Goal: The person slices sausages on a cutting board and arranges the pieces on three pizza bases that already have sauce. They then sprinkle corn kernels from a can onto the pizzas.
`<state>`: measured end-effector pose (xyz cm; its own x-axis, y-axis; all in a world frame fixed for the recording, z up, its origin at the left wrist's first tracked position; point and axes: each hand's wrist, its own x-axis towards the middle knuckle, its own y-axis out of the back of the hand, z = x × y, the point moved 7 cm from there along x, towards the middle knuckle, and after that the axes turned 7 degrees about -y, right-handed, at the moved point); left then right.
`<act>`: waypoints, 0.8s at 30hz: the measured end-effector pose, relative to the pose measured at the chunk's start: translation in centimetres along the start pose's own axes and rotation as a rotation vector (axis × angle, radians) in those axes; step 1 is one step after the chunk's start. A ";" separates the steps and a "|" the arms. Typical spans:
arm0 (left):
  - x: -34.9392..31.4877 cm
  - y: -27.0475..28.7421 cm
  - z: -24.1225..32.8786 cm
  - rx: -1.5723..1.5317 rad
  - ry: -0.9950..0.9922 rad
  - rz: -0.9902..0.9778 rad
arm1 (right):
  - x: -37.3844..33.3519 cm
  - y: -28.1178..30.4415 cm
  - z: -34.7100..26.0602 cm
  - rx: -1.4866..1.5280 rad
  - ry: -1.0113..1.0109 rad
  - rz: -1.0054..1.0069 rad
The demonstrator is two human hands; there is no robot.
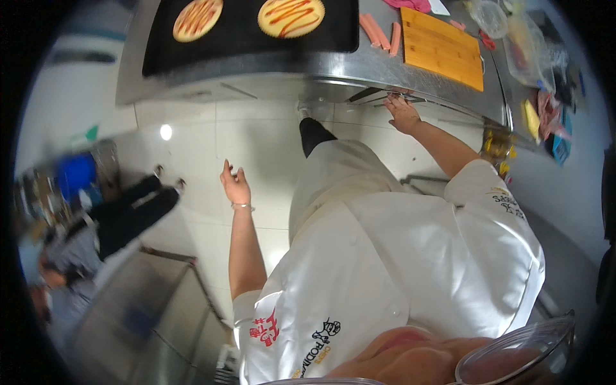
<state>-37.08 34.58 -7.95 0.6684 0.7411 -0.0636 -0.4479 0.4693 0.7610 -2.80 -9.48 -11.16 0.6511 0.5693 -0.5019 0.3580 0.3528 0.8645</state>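
Note:
My left hand (236,185) hangs in the air over the tiled floor, fingers loosely apart and holding nothing. A bracelet circles that wrist. Just below the counter's front edge, my right hand (403,115) reaches toward dark slots in the metal front, its fingers spread; whether the tips touch it I cannot tell. On the steel counter (289,67) a black baking tray (231,46) bears two round pale bases with red sauce lines, one (197,19) at left and one (290,17) at right. Pink sausages (378,33) lie between the tray and a wooden cutting board (441,48).
Clear plastic bags (529,54) and a yellow packet (531,120) lie at the counter's right end. A pink cloth (410,5) lies behind the board. Another person (96,237) in dark trousers stands at the left, near a blue container (77,176) and a metal cabinet (147,308).

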 end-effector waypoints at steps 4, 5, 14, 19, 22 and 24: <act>-19.9 -1.8 -19.9 -0.235 0.497 -0.171 | 0.6 0.8 -0.7 -0.022 -0.022 0.035; -25.8 -2.0 -22.0 -0.271 0.667 -0.153 | 1.3 1.5 -1.4 -0.032 -0.016 0.066; -50.5 -6.3 -24.5 -0.531 1.336 -0.140 | 6.6 -5.8 -0.2 -0.229 -0.419 -0.033; -39.2 -12.9 -18.6 -0.230 0.859 -0.338 | 7.3 -5.9 -3.1 -0.399 -0.220 -0.145; -28.2 -18.0 -11.2 -0.733 0.684 -0.051 | 2.4 -7.9 -9.7 -0.377 -0.018 -0.269; -19.1 -15.4 -2.1 -0.722 0.463 -0.201 | -5.3 -7.8 -15.6 -0.268 0.101 -0.357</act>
<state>-44.21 14.19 -19.81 0.5375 0.6583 -0.5270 -0.7183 0.6848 0.1228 -19.45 -3.64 -15.63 0.4452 0.4418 -0.7789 0.3539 0.7122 0.6062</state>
